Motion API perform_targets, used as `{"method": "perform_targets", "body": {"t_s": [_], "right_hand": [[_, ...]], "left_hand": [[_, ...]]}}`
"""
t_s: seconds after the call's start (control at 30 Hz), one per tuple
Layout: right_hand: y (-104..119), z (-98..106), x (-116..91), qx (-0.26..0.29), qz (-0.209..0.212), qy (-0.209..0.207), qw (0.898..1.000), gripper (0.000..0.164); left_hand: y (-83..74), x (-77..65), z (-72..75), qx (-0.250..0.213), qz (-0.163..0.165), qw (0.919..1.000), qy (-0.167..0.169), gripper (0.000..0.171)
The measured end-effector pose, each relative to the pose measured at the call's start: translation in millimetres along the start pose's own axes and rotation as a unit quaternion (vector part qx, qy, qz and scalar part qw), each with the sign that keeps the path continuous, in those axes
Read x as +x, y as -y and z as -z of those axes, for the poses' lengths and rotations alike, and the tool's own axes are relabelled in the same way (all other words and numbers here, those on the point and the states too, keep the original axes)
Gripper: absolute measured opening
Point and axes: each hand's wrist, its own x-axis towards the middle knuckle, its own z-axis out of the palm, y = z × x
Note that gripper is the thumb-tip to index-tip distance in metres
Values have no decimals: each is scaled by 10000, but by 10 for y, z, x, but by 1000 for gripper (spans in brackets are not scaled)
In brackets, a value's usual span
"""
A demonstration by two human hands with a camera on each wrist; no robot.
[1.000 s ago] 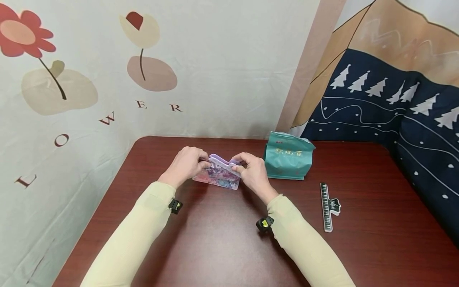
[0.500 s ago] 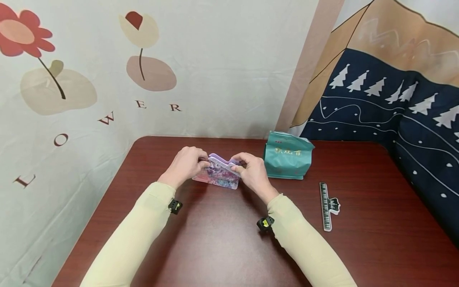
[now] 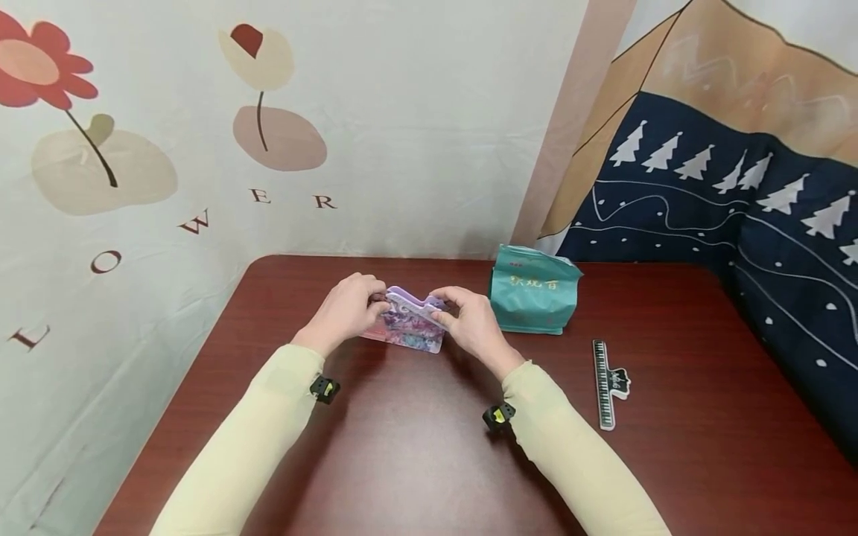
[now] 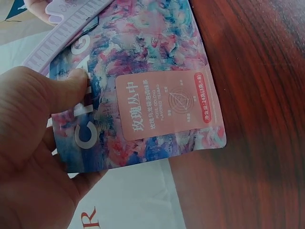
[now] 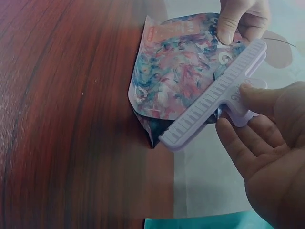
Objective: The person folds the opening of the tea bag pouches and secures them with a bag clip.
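Pouch of glossy film printed in pink, blue and purple brushstrokes [image 5: 178,71] stands over the dark reddish-brown wooden tabletop [image 3: 429,447], near its far edge, between the two hands; cannot tell whether its base touches the wood. Left hand [image 3: 348,304] pinches an upper corner, thumb on the lettered front, fingers behind. Right hand [image 3: 469,320], fingers part-curled, pinches the handle of a lilac plastic clip with a piano-key bar [image 5: 214,98]. Bar slants across the other upper corner, its two halves only slightly apart; whether both film layers sit between them is not visible. Step in hand, as judged: seating the clip across the pouch mouth. Suggested technique: squeeze the handle harder to widen the gap, rotate the bar parallel to the top edge, and hold the film taut from the left corner. Check both layers are captured before releasing; a slanted bite probably leaves a gap.
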Motion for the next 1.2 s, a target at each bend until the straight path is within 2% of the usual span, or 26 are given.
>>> {"method": "perform_targets", "body": {"t_s": [0.17,0.3,0.53,0.77,0.97,1.2], "right_hand": [[-46,55,-31,-84,-296,229,9993,32],[-106,104,-64,-87,-545,401,9977,35],[-208,178,-145,-216,-537,598,9965,32],[-283,285,-243,-403,-368,723,9959,32],[-327,421,-323,-477,-190,693,9963,34],[-355,567,-427,-446,-137,725,9963,35]], "left_hand": [[21,-33,-7,-20,-142,9998,-154,9],[40,-50,-27,-112,-233,9989,-386,21],[-1,-115,-53,-329,-107,9964,-768,32],[-106,-158,-61,-516,-86,9926,-1094,46],[-259,-153,-73,-635,-200,9870,-1462,49],[-461,-142,-129,-632,-347,9824,-1725,53]]}}
